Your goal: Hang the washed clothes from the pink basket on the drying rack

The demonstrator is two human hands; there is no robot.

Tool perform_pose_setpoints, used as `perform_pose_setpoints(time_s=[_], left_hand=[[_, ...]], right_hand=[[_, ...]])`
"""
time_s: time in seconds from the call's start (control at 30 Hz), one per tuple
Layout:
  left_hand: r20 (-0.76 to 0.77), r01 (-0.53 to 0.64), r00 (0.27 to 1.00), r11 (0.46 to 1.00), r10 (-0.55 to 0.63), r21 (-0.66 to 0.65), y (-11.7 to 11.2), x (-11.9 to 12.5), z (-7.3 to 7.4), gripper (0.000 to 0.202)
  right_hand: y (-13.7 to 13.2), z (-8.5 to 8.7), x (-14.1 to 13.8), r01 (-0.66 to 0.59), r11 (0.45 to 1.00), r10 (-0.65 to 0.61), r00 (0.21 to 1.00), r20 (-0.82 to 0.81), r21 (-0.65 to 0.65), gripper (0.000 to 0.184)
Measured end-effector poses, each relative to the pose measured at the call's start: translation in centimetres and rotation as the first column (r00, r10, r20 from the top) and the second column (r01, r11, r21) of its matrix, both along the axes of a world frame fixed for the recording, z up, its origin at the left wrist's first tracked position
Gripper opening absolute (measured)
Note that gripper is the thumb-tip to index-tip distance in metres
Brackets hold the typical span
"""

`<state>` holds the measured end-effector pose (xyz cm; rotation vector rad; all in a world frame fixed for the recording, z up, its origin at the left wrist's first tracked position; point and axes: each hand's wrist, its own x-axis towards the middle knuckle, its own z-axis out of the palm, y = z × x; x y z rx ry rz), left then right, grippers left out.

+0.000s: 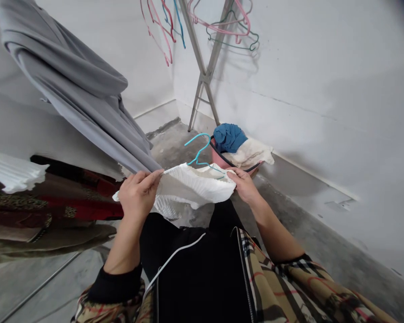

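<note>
A white ribbed garment (195,184) hangs between my two hands at waist height, on a turquoise wire hanger (199,152) whose hook sticks up above it. My left hand (138,195) pinches the garment's left edge with closed fingers. My right hand (244,184) grips its right edge, fingers closed around the fabric and the hanger's end. Below my hands are my black clothes and plaid sleeves.
A pink basin (218,158) with blue and cream laundry (229,137) sits on the concrete floor by the wall. A metal drying rack leg (205,76) stands behind it, with empty hangers (235,22) above. Grey cloth (77,85) and patterned fabrics (47,206) hang at left.
</note>
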<state>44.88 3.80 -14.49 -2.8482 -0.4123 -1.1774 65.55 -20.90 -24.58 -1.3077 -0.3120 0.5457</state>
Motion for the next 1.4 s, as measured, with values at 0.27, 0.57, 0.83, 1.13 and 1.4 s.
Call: perform_pose_setpoints(time_s=[0.27, 0.57, 0.83, 1.13, 1.4], left_hand=[[0.071, 0.145, 0.989, 0.896, -0.127, -0.419, 0.0, 0.6, 0.0, 0.021], [0.127, 0.188, 0.982, 0.829, -0.142, -0.527, -0.7, 2.0, 0.4, 0.021], [0.260, 0.132, 0.965, 0.826, 0.018, -0.548, 3.5, 0.6, -0.1, 0.020], [0.205, 0.201, 0.967, 0.944, -0.150, -0.260, 0.6, 2.2, 0.9, 0.033], [0.158, 0.052, 0.987, 0.966, -0.012, -0.252, -0.5, 1.9, 0.6, 0.029]], right_hand=[[-0.9, 4.8, 1.7, 0.237, 0.963, -0.051, 0.628, 0.777, -0.128, 0.027], [-0.2, 9.1, 1.4, -0.041, 0.976, 0.197, 0.593, 0.780, -0.215, 0.028], [-1.5, 12.8, 2.1, 0.239, 0.968, -0.071, 0.547, 0.834, -0.075, 0.021], [-0.1, 13.6, 0.6, 0.161, 0.985, -0.029, 0.486, 0.873, -0.057, 0.017], [-0.8, 14.1, 0.8, 0.100, 0.994, -0.011, 0.560, 0.828, -0.054, 0.026]])
